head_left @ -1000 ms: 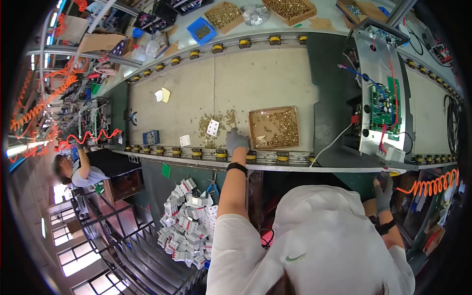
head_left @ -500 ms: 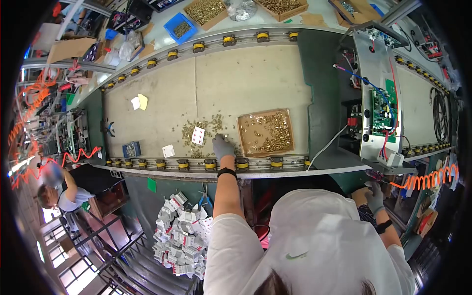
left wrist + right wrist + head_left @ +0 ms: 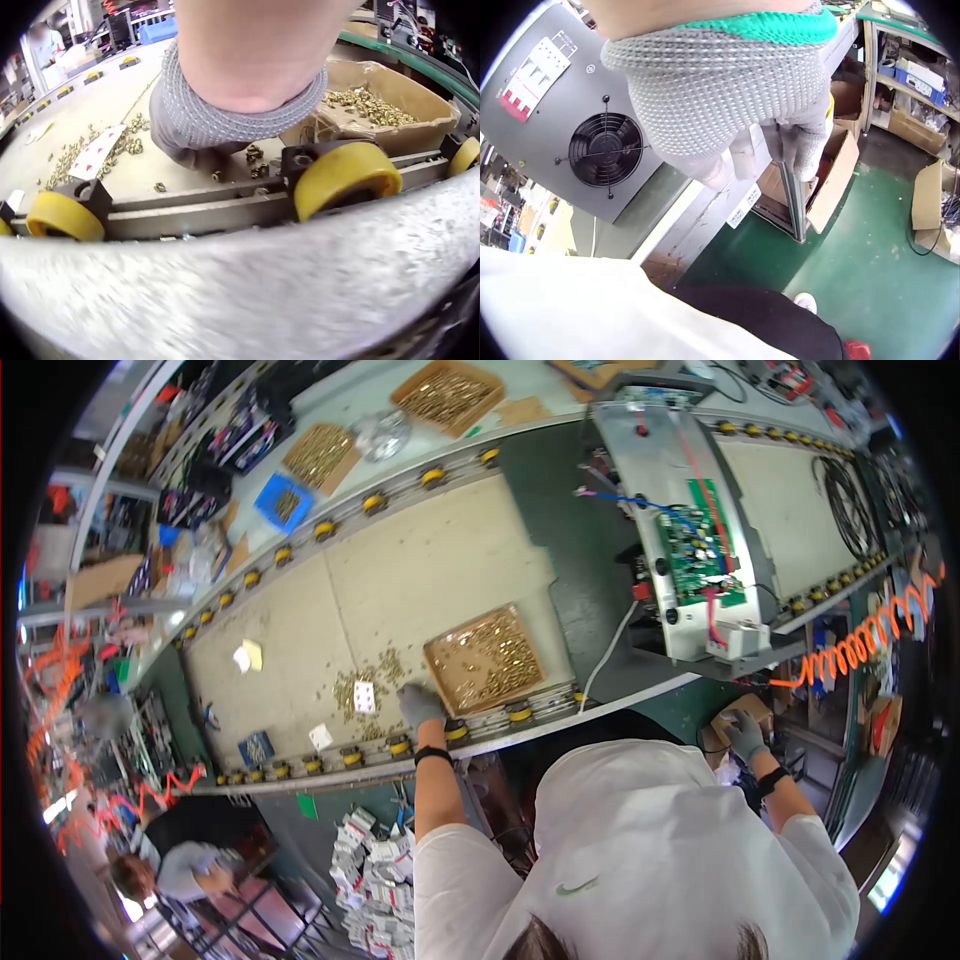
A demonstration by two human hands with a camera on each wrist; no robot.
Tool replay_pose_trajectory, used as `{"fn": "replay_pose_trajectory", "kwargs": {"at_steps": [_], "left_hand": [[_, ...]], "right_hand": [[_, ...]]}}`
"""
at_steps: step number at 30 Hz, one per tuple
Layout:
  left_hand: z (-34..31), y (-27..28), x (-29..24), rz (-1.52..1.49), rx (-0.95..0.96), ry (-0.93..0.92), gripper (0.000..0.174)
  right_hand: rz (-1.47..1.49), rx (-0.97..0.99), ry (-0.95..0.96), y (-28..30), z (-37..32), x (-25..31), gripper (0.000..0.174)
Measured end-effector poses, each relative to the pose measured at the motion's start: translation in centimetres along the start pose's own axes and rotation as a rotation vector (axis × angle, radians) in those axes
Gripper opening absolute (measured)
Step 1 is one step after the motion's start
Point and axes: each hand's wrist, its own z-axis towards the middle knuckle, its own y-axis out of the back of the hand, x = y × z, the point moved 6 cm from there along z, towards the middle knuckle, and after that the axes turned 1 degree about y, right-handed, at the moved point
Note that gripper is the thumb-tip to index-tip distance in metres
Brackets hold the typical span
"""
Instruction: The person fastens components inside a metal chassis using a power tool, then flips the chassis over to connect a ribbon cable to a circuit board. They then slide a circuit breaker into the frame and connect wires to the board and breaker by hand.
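Note:
In the head view my left hand, in a grey glove, reaches down to the board between scattered brass pieces and the left side of a cardboard tray of brass pieces. A playing card lies among the scattered pieces. The left wrist view shows the glove beside loose brass pieces, its fingertips hidden. My right hand hangs off the line's front edge, below the metal unit; in the right wrist view its gloved fingers hang relaxed, holding nothing visible.
Yellow rollers line the front rail. A metal unit with a green circuit board stands at the right, near an orange coiled hose. White breakers are piled below the line. Another person is at lower left.
The head view has turned and shifted. My left hand stays low between the scattered pieces and the tray. My right hand has moved down, away from the line's edge.

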Motion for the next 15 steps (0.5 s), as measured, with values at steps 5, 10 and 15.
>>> {"fn": "replay_pose_trajectory", "kwargs": {"at_steps": [5,10,15], "left_hand": [[0.0,-0.7,0.8,-0.119,-0.086,-0.136,0.02],[1.1,-2.5,2.8,-0.552,-0.082,0.013,0.008],[-1.2,-0.7,1.0,-0.161,-0.146,-0.002,0.006]], "right_hand": [[0.052,-0.104,-0.06,0.4,-1.2,-0.6,0.029],[0.08,-0.094,-0.159,2.4,-2.0,-0.2,0.029],[0.054,-0.126,-0.222,3.4,-2.3,-1.5,0.029]]}}
